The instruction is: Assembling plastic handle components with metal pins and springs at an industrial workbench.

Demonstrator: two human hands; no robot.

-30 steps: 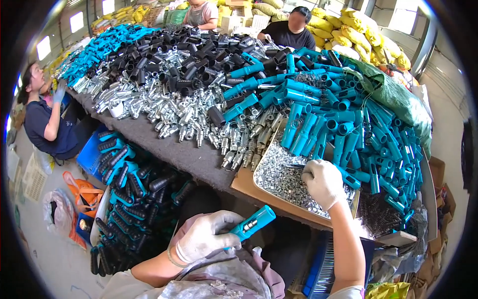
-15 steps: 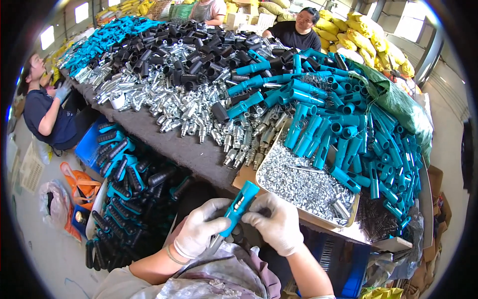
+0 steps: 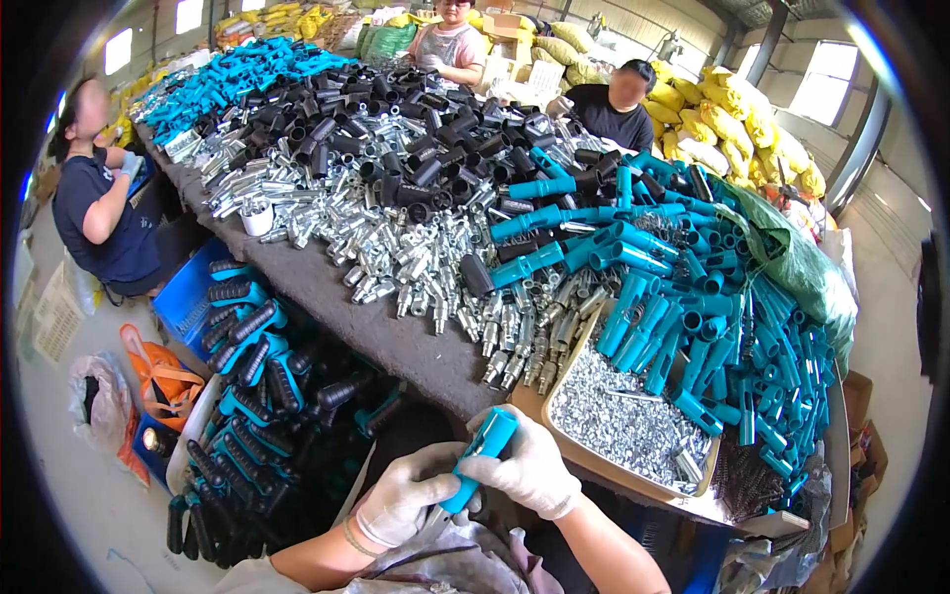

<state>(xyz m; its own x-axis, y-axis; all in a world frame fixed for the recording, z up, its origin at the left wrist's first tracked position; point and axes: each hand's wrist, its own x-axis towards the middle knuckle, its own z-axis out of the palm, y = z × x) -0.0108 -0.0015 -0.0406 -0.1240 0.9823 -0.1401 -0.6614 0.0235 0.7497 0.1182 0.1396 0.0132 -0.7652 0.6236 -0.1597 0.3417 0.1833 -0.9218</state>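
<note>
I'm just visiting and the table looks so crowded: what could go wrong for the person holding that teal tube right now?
Both gloved hands, left hand and right hand, grip the teal tube just off the table edge, so a slip might drop it onto the lap. The cardboard tray of small metal bits sits right beside the right hand; a bump could scatter them. The teal tube pile leans against the tray and may slide in.
</note>
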